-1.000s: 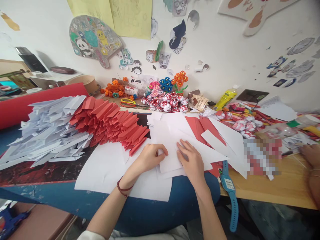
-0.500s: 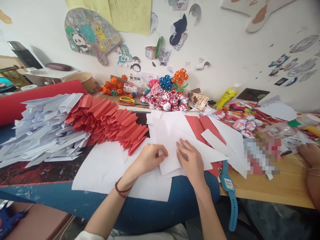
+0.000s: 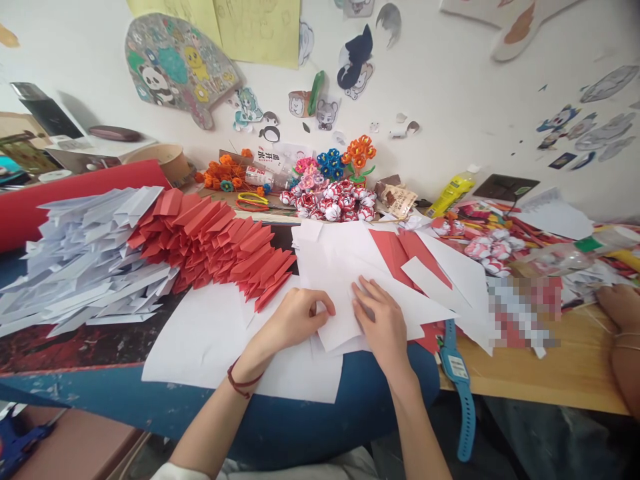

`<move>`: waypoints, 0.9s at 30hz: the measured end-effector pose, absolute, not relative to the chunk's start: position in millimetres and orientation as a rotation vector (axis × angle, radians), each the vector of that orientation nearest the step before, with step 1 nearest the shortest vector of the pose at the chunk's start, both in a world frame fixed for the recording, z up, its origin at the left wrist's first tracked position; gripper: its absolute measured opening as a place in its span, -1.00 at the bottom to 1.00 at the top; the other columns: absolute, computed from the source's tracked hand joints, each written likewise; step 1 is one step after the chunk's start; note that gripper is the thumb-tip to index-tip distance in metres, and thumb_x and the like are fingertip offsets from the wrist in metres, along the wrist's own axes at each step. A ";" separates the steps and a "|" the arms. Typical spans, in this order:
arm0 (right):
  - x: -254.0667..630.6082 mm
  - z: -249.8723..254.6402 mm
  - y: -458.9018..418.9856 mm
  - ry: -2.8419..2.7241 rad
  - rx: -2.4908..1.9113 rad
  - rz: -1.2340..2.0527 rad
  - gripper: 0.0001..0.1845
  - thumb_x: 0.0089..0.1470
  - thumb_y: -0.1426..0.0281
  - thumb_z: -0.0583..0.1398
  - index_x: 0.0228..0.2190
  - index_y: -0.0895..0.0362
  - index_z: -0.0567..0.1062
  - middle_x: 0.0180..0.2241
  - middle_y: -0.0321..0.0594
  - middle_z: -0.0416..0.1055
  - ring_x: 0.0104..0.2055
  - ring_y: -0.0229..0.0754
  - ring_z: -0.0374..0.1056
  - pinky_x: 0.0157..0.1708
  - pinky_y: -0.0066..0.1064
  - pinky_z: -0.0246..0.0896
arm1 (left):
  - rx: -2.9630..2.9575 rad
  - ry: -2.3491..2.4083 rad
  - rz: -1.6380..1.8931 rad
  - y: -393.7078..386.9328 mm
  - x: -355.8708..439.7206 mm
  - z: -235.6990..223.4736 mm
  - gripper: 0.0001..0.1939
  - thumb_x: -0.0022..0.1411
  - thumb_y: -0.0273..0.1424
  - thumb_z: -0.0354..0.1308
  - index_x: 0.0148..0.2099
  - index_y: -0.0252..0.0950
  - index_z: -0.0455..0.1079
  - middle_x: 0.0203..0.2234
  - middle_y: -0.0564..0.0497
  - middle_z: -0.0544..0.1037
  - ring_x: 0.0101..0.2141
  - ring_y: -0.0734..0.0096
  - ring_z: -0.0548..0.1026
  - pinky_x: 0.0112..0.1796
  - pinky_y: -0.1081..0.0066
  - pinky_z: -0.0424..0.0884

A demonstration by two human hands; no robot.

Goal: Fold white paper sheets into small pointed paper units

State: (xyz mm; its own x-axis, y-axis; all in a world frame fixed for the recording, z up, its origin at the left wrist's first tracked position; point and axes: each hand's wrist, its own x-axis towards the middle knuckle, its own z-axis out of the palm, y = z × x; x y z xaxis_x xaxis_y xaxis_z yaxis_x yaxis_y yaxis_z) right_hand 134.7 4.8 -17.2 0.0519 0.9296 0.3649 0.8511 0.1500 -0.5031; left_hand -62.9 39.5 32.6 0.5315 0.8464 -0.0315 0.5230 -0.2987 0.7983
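A white sheet point(image 3: 339, 327) is lying between the person's two hands, overlapping other loose white paper point(image 3: 420, 310). The right hand point(image 3: 381, 313) is resting palm-down on its right side, the fingers point(image 3: 367, 287) slightly spread and pressing flat rather than gripping. The left hand point(image 3: 300, 313) is curling at its left edge with thumb and forefinger standing close together; from this angle I cannot tell whether their tips are actually pinching the paper.

The sheet is looking like plain, thin paper, so it is probably feeling very light, bending easily and creasing under careless pressure. Lying smooth on smooth paper, it is likely to be sliding sideways if nothing is pinning it. The left edge is offering the best hold for a thumb-and-forefinger pinch, while the right side is suiting flat fingers that are pressing without wrinkling. The folded red pieces point(image 3: 215, 240) and folded white pieces point(image 3: 100, 260) over to the left are keeping crisp edges, suggesting that such paper is taking a fold well.
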 end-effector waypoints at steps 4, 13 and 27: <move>135.2 -18.1 4.9 -1.799 -1.707 0.153 -0.61 0.22 0.30 0.04 0.02 0.02 0.48 0.16 -0.27 0.29 0.24 0.02 0.14 0.17 -0.03 0.10 | 1.980 1.120 0.532 39.4 -64.7 30.2 -0.79 0.10 -0.50 0.04 -0.29 -0.27 0.50 -0.70 0.16 0.32 -0.63 0.57 0.25 -0.51 0.53 0.12; 144.1 -13.2 -2.7 -1.830 -1.607 0.312 -0.55 0.27 0.27 -0.04 0.14 0.02 0.34 0.26 -0.25 0.13 0.31 -0.08 0.01 0.27 -0.05 -0.12 | 1.976 1.116 0.560 38.9 -64.9 26.6 -0.80 0.15 -0.40 0.08 -0.19 -0.23 0.48 -0.68 0.16 0.35 -0.60 0.52 0.31 -0.50 0.52 0.16; 150.4 -16.9 -6.5 -1.876 -1.539 0.326 -0.55 0.22 0.28 0.03 0.13 -0.04 0.35 0.25 -0.28 0.15 0.31 -0.08 0.00 0.28 -0.04 -0.09 | 1.965 1.407 0.742 17.8 -57.3 19.6 -0.68 0.19 -0.39 0.04 0.01 -0.21 0.34 -0.68 0.21 0.24 -0.60 0.49 0.29 -0.45 0.50 0.14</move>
